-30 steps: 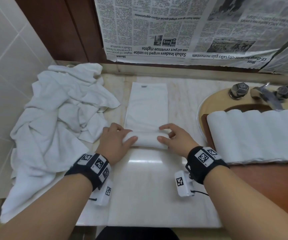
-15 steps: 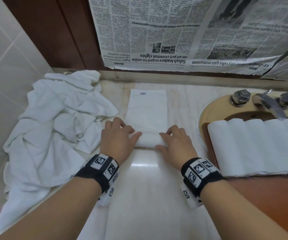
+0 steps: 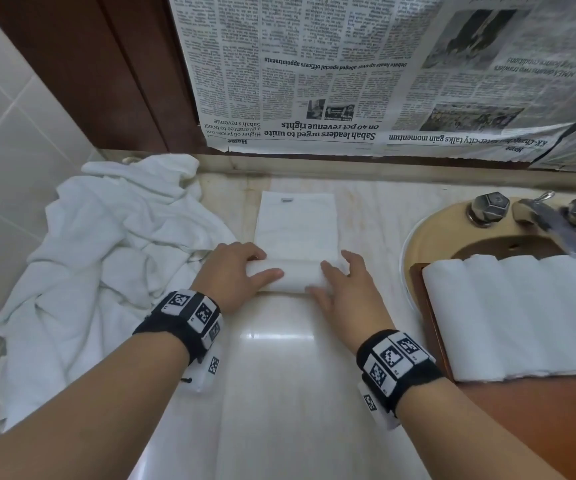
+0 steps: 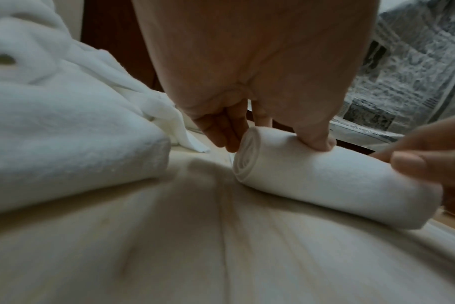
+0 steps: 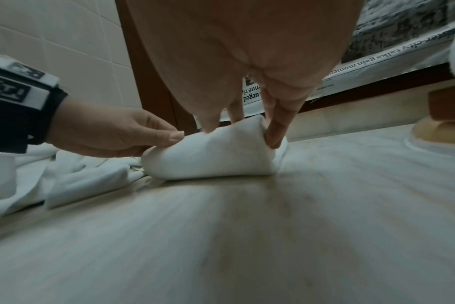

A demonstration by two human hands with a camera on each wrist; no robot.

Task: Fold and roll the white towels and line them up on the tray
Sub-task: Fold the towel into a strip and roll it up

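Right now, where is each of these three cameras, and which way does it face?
Head: worn up top, looks down at the counter; both forearms, left hand and right hand show.
Left wrist: low, looks along the left hand at the towel roll.
Right wrist: low, looks along the right hand; the left hand shows too.
Shared: all three see the towel roll.

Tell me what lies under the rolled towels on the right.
The rolled towels lie side by side on a brown wooden tray, which sits over the sink. The tray surface and basin directly beneath them are covered.
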